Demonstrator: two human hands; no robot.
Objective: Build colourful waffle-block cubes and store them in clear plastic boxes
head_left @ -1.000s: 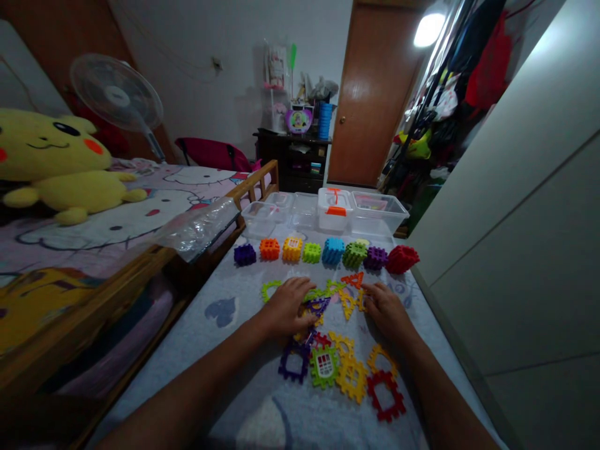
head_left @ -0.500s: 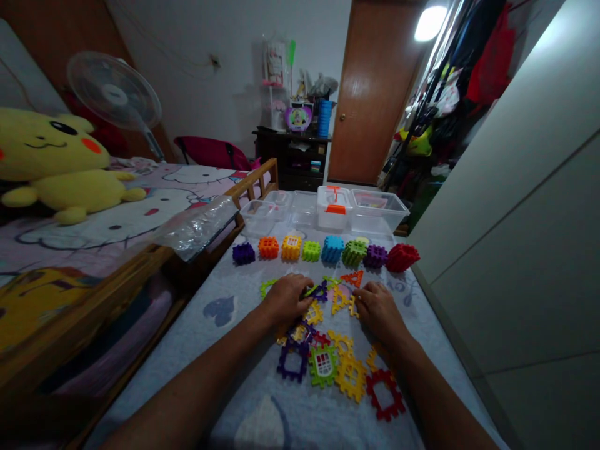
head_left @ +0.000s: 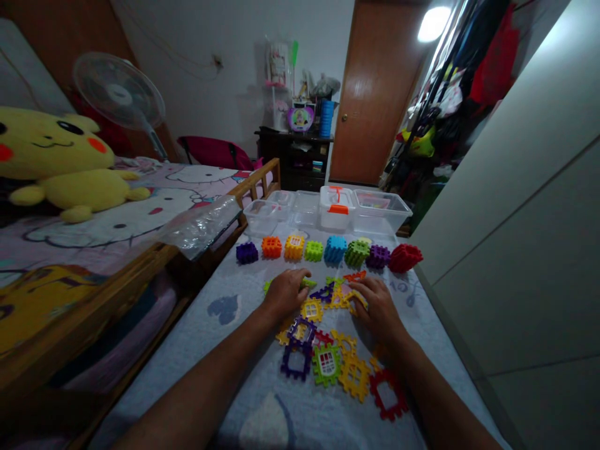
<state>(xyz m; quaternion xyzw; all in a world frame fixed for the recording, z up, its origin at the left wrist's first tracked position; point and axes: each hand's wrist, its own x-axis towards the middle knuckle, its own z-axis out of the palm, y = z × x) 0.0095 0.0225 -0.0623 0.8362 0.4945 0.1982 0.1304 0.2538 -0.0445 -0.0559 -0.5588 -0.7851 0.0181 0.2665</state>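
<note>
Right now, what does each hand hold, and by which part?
The left hand curls over the middle of a green flat piece; a grip cannot be told. The right hand touches a yellow triangle.

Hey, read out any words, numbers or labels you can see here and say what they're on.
No text can be read here.
Faint grey print on the pale bed cover, beside the right hand: too blurred to read.
Round purple item on the dark dresser: too small to read.

A green tile [head_left: 308, 282] is mostly covered by the left hand [head_left: 285, 292], and the yellow plush [head_left: 60, 169] is cut off at the left edge.
</note>
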